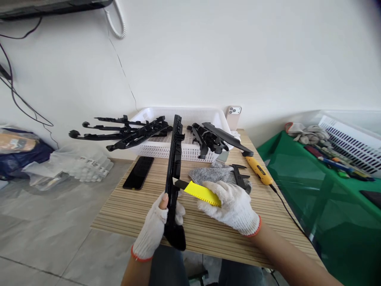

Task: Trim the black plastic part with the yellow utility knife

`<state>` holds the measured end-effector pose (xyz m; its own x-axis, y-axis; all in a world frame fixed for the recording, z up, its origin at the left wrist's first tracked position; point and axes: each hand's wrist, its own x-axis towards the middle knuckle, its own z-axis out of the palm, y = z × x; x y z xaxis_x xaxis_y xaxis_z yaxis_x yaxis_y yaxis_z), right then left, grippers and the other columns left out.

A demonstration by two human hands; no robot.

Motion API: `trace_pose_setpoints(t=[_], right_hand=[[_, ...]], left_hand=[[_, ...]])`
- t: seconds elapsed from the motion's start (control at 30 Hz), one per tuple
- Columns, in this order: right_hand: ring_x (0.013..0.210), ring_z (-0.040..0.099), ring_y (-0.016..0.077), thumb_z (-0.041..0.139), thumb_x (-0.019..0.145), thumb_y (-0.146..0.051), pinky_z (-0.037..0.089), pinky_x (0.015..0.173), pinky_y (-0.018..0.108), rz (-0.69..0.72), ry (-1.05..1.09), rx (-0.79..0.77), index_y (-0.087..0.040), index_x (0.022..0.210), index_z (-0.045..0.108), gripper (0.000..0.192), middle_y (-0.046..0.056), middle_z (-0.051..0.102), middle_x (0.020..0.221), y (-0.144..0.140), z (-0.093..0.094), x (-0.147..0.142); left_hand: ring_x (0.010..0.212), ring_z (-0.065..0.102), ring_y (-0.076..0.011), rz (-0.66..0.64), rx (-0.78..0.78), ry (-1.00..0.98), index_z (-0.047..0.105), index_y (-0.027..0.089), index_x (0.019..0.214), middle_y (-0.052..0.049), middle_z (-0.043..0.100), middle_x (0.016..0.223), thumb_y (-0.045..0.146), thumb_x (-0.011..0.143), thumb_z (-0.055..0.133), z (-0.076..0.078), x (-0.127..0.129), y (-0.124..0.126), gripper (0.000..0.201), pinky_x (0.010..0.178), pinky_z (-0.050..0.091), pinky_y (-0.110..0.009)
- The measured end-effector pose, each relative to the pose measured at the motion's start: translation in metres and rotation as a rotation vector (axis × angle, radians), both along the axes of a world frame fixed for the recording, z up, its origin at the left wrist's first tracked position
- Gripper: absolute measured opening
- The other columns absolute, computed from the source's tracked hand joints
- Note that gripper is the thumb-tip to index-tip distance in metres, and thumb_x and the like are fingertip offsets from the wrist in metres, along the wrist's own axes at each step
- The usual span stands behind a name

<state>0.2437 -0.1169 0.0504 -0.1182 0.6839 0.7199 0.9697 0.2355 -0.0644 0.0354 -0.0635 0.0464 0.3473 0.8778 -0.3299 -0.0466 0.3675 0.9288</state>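
In a white knit glove with a bare thumb tip, my left hand [156,222] grips the lower part of a long black plastic part [175,159]. The part stands nearly upright in view, its wide glossy end at the bottom. My gloved right hand [230,204] is closed around a yellow utility knife [204,193]. The knife's blade points left, its tip at the part's right edge just above my left hand; whether it touches is hard to tell. Behind, a white plastic basket [149,152] holds several similar black parts [143,133], many sticking out over its sides.
A black phone [138,172] lies left on the wooden table [125,210]. Right of centre are a grey cloth [205,173], a black caliper [239,174] and a corded yellow tool [258,169]. Another phone [233,117] leans upright behind. A green-covered table [285,159] stands at right.
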Motion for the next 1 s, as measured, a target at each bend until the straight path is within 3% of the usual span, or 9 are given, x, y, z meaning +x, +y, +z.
trace_pose_setpoints(t=[0.17,0.5,0.8,1.0], right_hand=[[0.056,0.062,0.0127,0.038,0.099,-0.062,0.034,0.055,0.028,-0.004,0.024,-0.001,-0.017,0.099,0.069,0.054,0.0,0.066,0.068,0.001,0.003,0.002],[0.055,0.063,0.0124,0.035,0.101,-0.059,0.038,0.054,0.027,-0.039,0.04,0.064,-0.016,0.095,0.068,0.055,0.001,0.068,0.069,0.003,0.007,0.006],[0.057,0.065,0.0123,0.036,0.101,-0.058,0.04,0.055,0.027,-0.029,0.032,0.053,-0.016,0.097,0.067,0.053,0.0,0.069,0.071,0.002,0.007,0.008],[0.057,0.066,0.0133,0.033,0.101,-0.06,0.04,0.054,0.028,-0.039,0.025,0.033,-0.016,0.097,0.068,0.056,0.001,0.07,0.073,0.002,0.008,0.007]], left_hand=[[0.04,0.051,-0.0133,-0.003,-0.13,-0.032,0.058,0.018,0.089,0.002,0.062,0.05,0.079,0.058,0.072,0.007,-0.001,0.001,0.07,0.039,0.038,-0.023],[0.04,0.05,-0.0119,-0.007,-0.121,-0.129,0.059,0.015,0.094,0.003,0.061,0.051,0.069,0.058,0.078,-0.006,-0.003,0.003,0.068,0.039,0.037,-0.024],[0.038,0.048,-0.0116,-0.004,-0.102,-0.066,0.057,0.016,0.092,0.005,0.058,0.047,0.079,0.052,0.075,0.004,0.001,0.003,0.077,0.039,0.036,-0.023],[0.037,0.048,-0.0124,-0.011,-0.115,-0.107,0.061,0.014,0.098,0.005,0.057,0.047,0.072,0.055,0.077,-0.003,-0.001,0.005,0.074,0.039,0.035,-0.025]])
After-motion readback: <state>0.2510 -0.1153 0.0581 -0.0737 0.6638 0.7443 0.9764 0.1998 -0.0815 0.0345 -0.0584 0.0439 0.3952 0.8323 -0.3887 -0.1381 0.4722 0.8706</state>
